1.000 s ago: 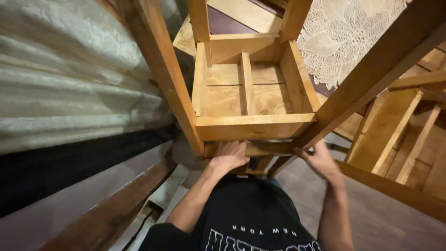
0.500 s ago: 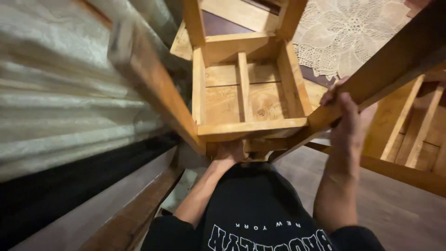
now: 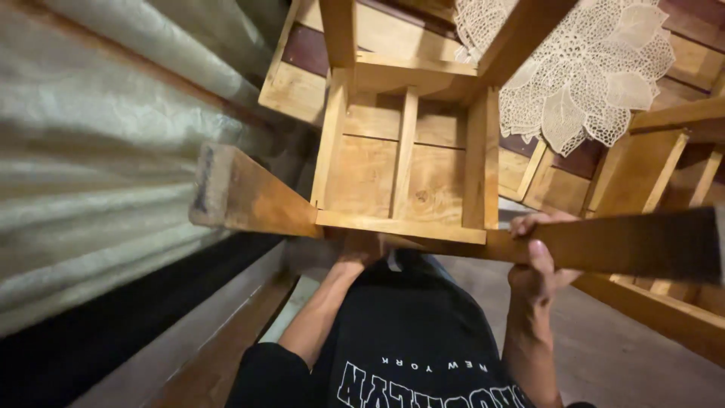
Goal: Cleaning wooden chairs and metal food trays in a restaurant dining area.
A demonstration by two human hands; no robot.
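Corrugated metal wall [image 3: 98,174] at left, white lace cloth [image 3: 581,68] on wooden furniture, brownish floor [image 3: 604,355] below.

Upturned wooden stool [image 3: 404,174] held overhead, underside of seat facing the camera. Right hand [image 3: 538,261] wrapped around one leg [image 3: 627,243], fingers curled over its top edge; left hand [image 3: 361,249] pressed under the seat frame. White lace cloth [image 3: 589,68] on the tabletop [image 3: 702,60] behind.

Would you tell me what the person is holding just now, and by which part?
A wooden stool, turned upside down. The right hand grips one leg; the left hand is under the seat frame, its grip hidden.
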